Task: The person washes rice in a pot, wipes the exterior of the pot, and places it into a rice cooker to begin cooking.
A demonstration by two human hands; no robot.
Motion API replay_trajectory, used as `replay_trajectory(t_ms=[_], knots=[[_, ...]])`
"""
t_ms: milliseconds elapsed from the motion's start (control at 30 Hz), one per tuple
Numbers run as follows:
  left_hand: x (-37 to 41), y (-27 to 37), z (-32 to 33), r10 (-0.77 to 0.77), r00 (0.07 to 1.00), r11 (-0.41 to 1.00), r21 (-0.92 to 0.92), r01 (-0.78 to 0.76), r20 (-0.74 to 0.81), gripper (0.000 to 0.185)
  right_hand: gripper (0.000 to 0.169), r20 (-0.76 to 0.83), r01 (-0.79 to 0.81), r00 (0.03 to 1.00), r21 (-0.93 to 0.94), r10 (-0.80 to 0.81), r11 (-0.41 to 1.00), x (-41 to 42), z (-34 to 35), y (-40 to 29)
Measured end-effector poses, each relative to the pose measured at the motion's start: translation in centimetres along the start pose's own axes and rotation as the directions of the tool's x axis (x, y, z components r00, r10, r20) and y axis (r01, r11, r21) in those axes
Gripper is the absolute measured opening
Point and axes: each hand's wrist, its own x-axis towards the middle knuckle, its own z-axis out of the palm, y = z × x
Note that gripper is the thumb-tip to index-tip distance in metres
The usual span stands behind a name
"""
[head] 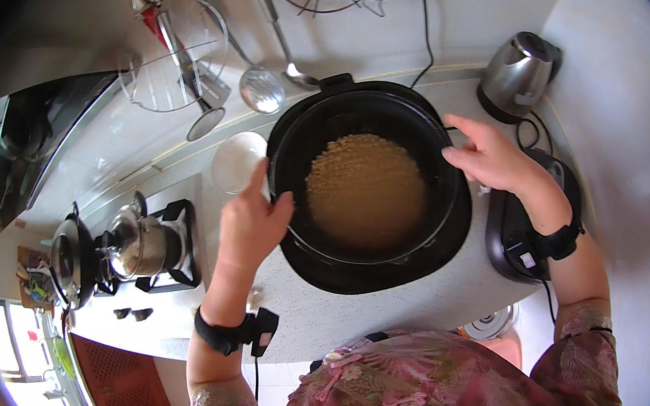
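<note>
A wide black pot [355,254] sits on a larger black base [346,280] on the counter. Tan grains or small beans [363,183] cover the pot's bottom; they look blurred towards the near side. My left hand [254,219] is at the pot's left rim, its thumb inside and its index finger along the outside. Across from it, my right hand [490,155] grasps the upper right rim between thumb and fingers. Close to my left fingertips stands a whitish bowl [236,160].
A steel electric kettle [517,74] stands in the back right corner, above a dark appliance [518,225]. Ladles [263,89] and a wire rack [173,59] hang along the wall. To the left, a gas stove bears a lidded steel pot [137,242] and a wok [72,258].
</note>
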Motion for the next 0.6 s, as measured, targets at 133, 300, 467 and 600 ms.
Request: replay_trajectory(t_ms=[133,300,467,600], knots=[[-2.2,2.1,-0.6,0.017,0.986,0.934,-0.349,-0.074,-0.164,0.031,0.042,0.114,-0.043,0.993,0.568,-0.028,0.822,-1.6,-0.7,-0.6],[-5.1,5.5,0.8,0.223,0.969,0.745,-0.660,-0.097,0.109,0.025,0.029,0.151,-0.081,0.987,0.747,-0.050,0.660,-3.6,3.6,-3.6],[-6.7,6.8,2.3,0.203,0.940,0.551,-0.825,0.122,0.274,0.028,0.038,0.171,-0.043,0.978,0.727,-0.121,0.685,-5.5,6.7,-5.3],[-8.0,6.5,1.6,0.021,0.909,0.284,-0.874,0.393,0.416,0.021,0.039,0.107,0.118,0.964,0.651,-0.245,0.750,-6.7,8.9,-5.8]])
